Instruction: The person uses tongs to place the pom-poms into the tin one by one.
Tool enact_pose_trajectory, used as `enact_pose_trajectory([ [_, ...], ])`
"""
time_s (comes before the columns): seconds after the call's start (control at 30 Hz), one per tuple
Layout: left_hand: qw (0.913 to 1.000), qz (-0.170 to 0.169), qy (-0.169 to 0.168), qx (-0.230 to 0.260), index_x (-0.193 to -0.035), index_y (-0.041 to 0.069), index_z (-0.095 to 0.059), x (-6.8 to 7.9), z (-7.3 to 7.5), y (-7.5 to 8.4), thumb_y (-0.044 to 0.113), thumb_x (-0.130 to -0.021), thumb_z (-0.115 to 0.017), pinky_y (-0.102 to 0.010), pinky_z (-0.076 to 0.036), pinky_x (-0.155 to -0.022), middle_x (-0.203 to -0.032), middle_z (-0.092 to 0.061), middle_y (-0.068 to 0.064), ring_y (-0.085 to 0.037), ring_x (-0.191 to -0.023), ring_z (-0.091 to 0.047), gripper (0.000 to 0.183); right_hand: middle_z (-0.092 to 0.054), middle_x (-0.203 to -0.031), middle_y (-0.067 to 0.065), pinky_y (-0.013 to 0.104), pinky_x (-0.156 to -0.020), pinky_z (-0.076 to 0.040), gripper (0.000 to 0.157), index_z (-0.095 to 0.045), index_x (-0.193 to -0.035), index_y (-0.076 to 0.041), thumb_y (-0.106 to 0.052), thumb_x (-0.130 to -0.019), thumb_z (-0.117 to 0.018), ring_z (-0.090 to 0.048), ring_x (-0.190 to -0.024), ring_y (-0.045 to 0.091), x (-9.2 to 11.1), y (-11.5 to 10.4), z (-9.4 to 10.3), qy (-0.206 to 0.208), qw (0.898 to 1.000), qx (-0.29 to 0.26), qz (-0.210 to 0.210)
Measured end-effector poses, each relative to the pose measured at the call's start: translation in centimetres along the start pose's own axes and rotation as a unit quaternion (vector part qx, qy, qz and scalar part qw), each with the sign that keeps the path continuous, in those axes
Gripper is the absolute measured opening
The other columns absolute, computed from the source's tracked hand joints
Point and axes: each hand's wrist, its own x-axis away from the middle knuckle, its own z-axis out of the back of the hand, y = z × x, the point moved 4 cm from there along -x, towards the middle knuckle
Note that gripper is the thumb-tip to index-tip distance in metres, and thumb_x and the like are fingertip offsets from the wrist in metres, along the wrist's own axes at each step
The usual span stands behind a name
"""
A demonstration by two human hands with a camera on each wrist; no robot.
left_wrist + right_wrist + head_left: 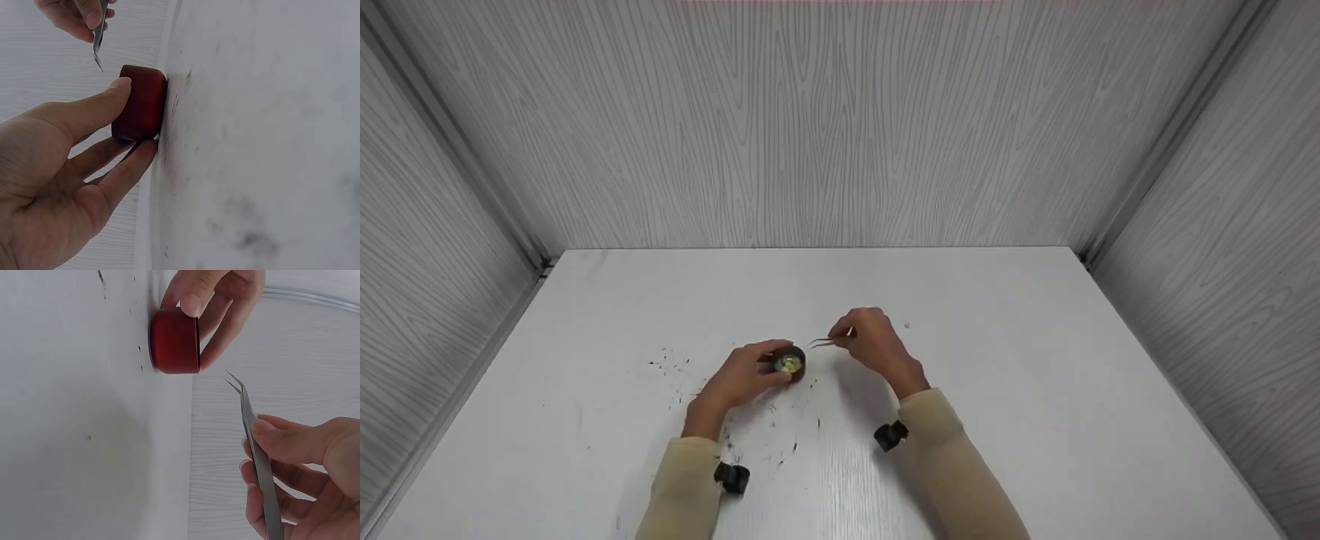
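A small dark red cup [789, 364] stands on the white table, with yellow and greenish bits inside it in the head view. My left hand [746, 375] grips it around the side between thumb and fingers; its red wall [140, 104] shows in the left wrist view. My right hand [874, 341] pinches a pair of steel tweezers [260, 461] with bent, pointed tips. Those tips stand slightly apart, just to the right of the cup and not touching it. Nothing can be made out between them.
The white table [997, 420] carries scattered dark marks left of and below the cup. A tiny pale bit [907, 325] lies beyond my right hand. Grey wood-grain panels [810, 135] enclose the back and both sides.
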Motion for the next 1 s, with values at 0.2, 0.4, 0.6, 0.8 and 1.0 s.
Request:
enact_pose_trajectory([
  [0.2, 0.9999, 0.009, -0.003, 0.005, -0.148, 0.011, -0.057, 0.0, 0.0, -0.2, 0.010, -0.096, -0.073, -0.056, -0.048, -0.112, -0.147, -0.058, -0.020, -0.042, -0.135, -0.058, 0.054, -0.078, -0.095, 0.011, 0.035, -0.074, -0.061, 0.011, -0.084, -0.095, -0.005, 0.002, -0.090, -0.076, -0.072, -0.085, 0.023, 0.2, 1.5, 1.5, 0.010, 1.000, 0.010, -0.001],
  [0.4, 1.0000, 0.005, -0.004, 0.007, -0.147, 0.011, -0.057, 0.0, 0.1, -0.2, 0.010, -0.096, -0.072, -0.055, -0.049, -0.111, -0.147, -0.058, -0.021, -0.042, -0.134, -0.059, 0.054, -0.079, -0.094, 0.011, 0.036, -0.076, -0.062, 0.010, -0.083, -0.094, -0.004, 0.002, -0.089, -0.077, -0.072, -0.086, 0.024, 0.3, 3.6, 2.9, 0.008, 1.000, 0.024, -0.010],
  [0.6, 1.0000, 0.003, -0.004, 0.007, -0.147, 0.010, -0.057, 0.0, 0.1, -0.2, 0.009, -0.096, -0.072, -0.055, -0.049, -0.112, -0.148, -0.057, -0.022, -0.042, -0.134, -0.059, 0.054, -0.079, -0.095, 0.011, 0.039, -0.078, -0.061, 0.010, -0.083, -0.095, -0.005, 0.000, -0.091, -0.076, -0.073, -0.090, 0.025, 0.1, 6.0, 4.0, 0.003, 0.999, 0.044, -0.033],
  [0.8, 0.9999, -0.003, -0.003, 0.011, -0.147, 0.009, -0.057, 0.0, 0.0, -0.2, 0.008, -0.096, -0.073, -0.054, -0.049, -0.112, -0.149, -0.056, -0.023, -0.043, -0.134, -0.059, 0.053, -0.079, -0.097, 0.013, 0.042, -0.081, -0.061, 0.010, -0.083, -0.095, -0.003, 0.002, -0.091, -0.075, -0.073, -0.094, 0.028, 0.1, 7.6, 5.1, 0.001, 0.997, 0.061, -0.042],
  [1.0, 1.0000, -0.005, -0.001, 0.002, -0.147, 0.010, -0.057, 0.0, 0.1, -0.2, 0.009, -0.096, -0.073, -0.055, -0.049, -0.112, -0.148, -0.057, -0.022, -0.043, -0.134, -0.059, 0.053, -0.078, -0.099, 0.015, 0.045, -0.085, -0.060, 0.010, -0.083, -0.095, -0.001, 0.002, -0.090, -0.074, -0.072, -0.097, 0.031, 0.1, 8.9, 6.1, 0.006, 0.996, 0.079, -0.042],
])
